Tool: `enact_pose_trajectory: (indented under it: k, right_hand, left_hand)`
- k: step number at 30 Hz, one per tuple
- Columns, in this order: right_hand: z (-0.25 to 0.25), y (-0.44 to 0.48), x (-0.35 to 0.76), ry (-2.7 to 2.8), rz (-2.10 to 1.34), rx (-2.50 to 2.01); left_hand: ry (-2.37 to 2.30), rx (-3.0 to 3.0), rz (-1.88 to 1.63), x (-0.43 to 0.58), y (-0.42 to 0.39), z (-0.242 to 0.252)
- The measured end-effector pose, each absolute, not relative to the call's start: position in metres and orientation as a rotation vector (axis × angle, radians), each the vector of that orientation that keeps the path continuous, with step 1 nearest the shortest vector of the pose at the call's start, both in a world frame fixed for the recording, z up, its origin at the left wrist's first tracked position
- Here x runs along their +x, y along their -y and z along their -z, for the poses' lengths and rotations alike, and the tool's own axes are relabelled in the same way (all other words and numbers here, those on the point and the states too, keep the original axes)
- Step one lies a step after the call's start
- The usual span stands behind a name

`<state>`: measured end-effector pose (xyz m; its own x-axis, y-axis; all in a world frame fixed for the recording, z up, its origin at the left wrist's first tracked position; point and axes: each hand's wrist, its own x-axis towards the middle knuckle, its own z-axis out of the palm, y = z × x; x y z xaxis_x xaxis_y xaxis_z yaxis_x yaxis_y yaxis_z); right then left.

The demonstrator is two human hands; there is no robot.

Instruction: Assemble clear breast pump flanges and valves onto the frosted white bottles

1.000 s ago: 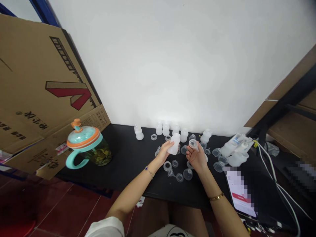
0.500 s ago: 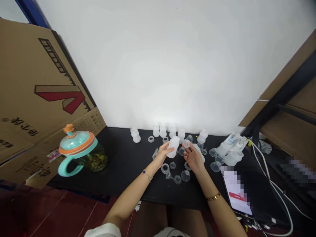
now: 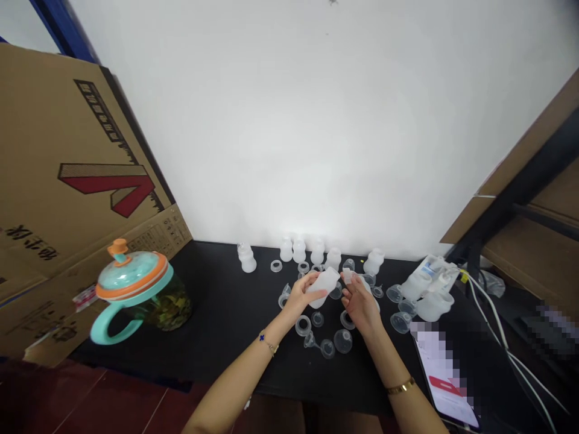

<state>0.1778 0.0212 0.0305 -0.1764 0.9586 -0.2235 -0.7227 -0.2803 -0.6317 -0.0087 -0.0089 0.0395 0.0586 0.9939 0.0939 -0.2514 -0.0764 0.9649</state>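
Observation:
My left hand (image 3: pixel 302 299) grips a frosted white baby bottle (image 3: pixel 324 287), tilted so its neck points up and to the right. Close by on the right, my right hand (image 3: pixel 360 303) pinches a small translucent plastic piece (image 3: pixel 347 275), perhaps a bottle ring, a short gap from the neck. Part of another white bottle is hidden behind my right hand. Around both hands lie clear domed caps (image 3: pixel 343 341), collar rings (image 3: pixel 303 325) and funnel-shaped clear parts (image 3: pixel 310 340).
Several small white bottles (image 3: pixel 299 250) stand along the wall, one apart at the left (image 3: pixel 246 258). A teal-lidded jug (image 3: pixel 149 295) stands left before a cardboard box (image 3: pixel 49 157). At right are more bottles (image 3: pixel 433 306), a phone (image 3: pixel 446 374) and white cables (image 3: pixel 491 313).
My left hand has tilted the bottle further over to the right. My right hand has turned the small piece toward the bottle's neck. The whole view has shifted slightly.

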Motion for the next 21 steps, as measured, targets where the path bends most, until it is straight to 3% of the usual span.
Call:
enact_pose_trajectory:
  k: [21]
  right_hand:
    - [-0.038,-0.012,0.172,0.721,-1.493,-0.876]
  left_hand:
    - [-1.305,1.459,-1.304,-0.008,0.015,-0.028]
